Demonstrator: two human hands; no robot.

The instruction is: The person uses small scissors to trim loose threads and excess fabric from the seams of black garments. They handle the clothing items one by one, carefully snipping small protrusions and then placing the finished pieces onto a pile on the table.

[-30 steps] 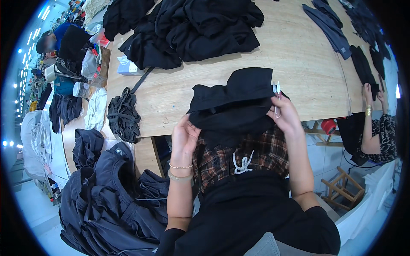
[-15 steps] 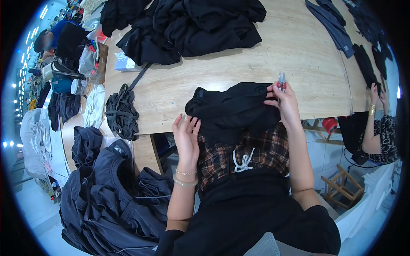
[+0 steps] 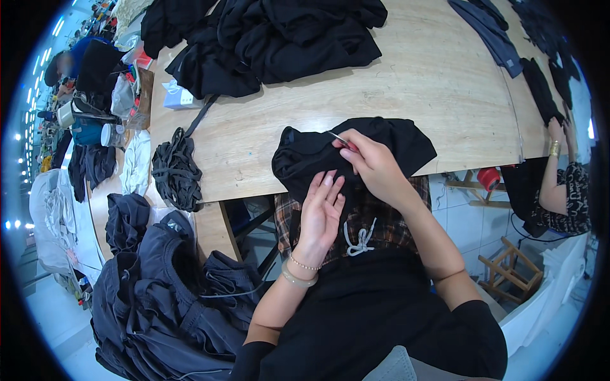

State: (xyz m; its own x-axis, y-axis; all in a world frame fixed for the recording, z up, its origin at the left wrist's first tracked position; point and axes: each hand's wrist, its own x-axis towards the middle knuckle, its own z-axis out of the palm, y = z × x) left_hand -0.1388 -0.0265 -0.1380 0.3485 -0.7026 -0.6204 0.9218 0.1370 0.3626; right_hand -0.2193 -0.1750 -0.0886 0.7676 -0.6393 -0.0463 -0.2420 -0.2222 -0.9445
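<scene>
A black garment (image 3: 397, 140) lies bunched at the table's front edge and hangs over it toward my lap. My right hand (image 3: 376, 166) is closed around small red-handled thread snips (image 3: 337, 136). Their metal tip points left, just above the cloth, and the fingers hide most of the handle. Below and left of it, my left hand (image 3: 323, 213) has its palm turned up and its fingers stretched out and slightly apart. Those fingertips rest at the garment's near side; I see nothing held in them.
A pile of black garments (image 3: 298, 44) covers the far side of the table (image 3: 457, 95). At left are a tissue box (image 3: 180, 96), a bundle of dark strips (image 3: 176, 168) and heaped dark clothing (image 3: 159, 286). A co-worker's hand (image 3: 555, 130) handles dark cloth at right, near wooden stools (image 3: 508, 270).
My right hand has moved left with the snips, over the garment's middle, and the snips now point left. My left hand has moved right. The garment's right end lies flatter and further out.
</scene>
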